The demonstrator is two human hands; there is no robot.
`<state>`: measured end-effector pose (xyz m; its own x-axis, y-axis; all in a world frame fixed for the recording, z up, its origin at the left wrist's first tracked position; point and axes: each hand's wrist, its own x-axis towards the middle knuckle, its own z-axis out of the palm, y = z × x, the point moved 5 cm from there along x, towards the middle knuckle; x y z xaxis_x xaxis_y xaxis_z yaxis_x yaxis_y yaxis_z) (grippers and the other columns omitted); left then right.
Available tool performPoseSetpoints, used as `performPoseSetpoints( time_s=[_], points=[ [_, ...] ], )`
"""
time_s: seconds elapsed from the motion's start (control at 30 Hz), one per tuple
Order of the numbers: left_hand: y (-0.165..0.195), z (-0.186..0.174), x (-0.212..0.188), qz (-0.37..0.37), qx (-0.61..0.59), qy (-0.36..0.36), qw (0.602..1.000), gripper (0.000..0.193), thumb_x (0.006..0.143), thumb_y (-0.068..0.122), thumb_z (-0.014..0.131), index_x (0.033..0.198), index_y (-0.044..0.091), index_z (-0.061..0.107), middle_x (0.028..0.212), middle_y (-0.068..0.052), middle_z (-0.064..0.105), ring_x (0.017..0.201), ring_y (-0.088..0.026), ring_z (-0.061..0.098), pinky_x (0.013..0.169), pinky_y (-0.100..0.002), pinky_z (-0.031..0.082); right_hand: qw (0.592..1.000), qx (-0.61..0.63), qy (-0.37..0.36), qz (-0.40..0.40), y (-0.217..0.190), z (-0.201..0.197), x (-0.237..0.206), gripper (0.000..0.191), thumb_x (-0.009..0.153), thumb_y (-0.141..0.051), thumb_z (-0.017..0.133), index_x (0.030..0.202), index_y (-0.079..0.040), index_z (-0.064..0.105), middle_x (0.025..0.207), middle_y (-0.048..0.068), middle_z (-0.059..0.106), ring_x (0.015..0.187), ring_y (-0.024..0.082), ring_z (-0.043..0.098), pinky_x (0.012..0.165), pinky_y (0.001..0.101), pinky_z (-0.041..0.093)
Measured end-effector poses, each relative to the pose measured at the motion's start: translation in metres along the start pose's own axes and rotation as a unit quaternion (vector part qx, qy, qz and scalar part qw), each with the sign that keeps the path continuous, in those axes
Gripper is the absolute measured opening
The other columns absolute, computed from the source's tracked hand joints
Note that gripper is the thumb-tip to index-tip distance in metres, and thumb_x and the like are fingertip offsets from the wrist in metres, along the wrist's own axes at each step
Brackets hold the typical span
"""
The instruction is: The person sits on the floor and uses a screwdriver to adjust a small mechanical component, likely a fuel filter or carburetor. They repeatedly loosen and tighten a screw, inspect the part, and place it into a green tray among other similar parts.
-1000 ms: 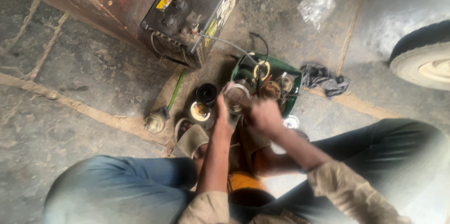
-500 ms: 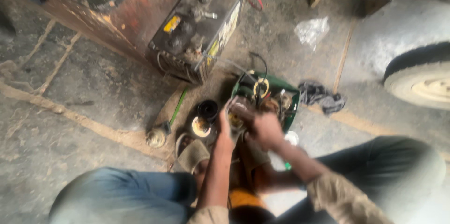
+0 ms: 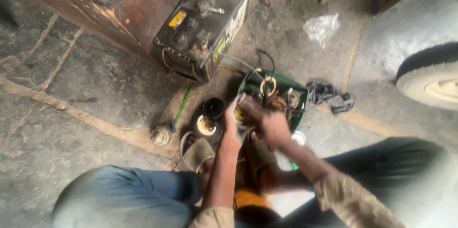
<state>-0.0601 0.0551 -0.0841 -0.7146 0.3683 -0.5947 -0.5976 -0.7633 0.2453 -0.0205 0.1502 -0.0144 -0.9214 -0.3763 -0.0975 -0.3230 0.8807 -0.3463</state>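
We see both hands meeting over a small round part (image 3: 238, 113) with a yellowish centre, just in front of a green tray (image 3: 298, 95). The left hand (image 3: 232, 130) cups it from below with fingers curled around it, and the right hand (image 3: 267, 123) closes over it from above, fingers pinched narrow on its rim. The tray holds a jumble of coils, wires and a yellow ring, too blurred to sort out. Beside the hands stand a black cup (image 3: 213, 107) and a round open piece (image 3: 206, 125) with a pale inside. A large battery (image 3: 205, 23) lies beyond on the ground.
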Motion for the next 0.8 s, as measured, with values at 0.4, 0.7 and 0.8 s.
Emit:
performPoseSetpoints(
  time_s=[0.4, 0.7, 0.8],
  points=[
    [0.007, -0.01, 0.007, 0.028, 0.153, 0.062, 0.986, 0.047, 0.099, 0.052, 0.05, 0.106, 0.012, 0.075, 0.095, -0.007, 0.075, 0.083, -0.023, 0.071, 0.071, -0.036, 0.057, 0.994, -0.102, -0.034, -0.021, 0.009, 0.034, -0.004, 0.069, 0.075, -0.009, 0.068, 0.141, -0.014, 0.052, 0.115, 0.011, 0.075, 0.073, 0.018, 0.071, 0.057, 0.0302, 0.059],
    [-0.004, 0.003, -0.006, -0.018, 0.067, 0.085, 0.994, 0.047, 0.099, 0.05, 0.04, 0.112, 0.018, 0.073, 0.109, -0.004, 0.072, 0.099, -0.021, 0.068, 0.083, -0.036, 0.056, 0.99, -0.015, -0.12, 0.07, 0.005, 0.021, -0.005, 0.073, 0.094, -0.012, 0.05, 0.163, -0.03, 0.033, 0.15, 0.017, 0.054, 0.052, 0.012, 0.063, 0.042, 0.0241, 0.054],
    [-0.003, -0.003, -0.008, 0.002, 0.056, 0.079, 0.995, 0.044, 0.102, 0.048, 0.045, 0.114, 0.017, 0.073, 0.111, -0.004, 0.071, 0.1, -0.021, 0.067, 0.085, -0.035, 0.055, 0.999, 0.003, -0.044, -0.006, -0.009, 0.009, -0.006, 0.072, 0.094, -0.021, 0.058, 0.16, -0.018, 0.028, 0.152, 0.016, 0.052, 0.043, 0.013, 0.055, 0.037, 0.0276, 0.048]
  ],
)
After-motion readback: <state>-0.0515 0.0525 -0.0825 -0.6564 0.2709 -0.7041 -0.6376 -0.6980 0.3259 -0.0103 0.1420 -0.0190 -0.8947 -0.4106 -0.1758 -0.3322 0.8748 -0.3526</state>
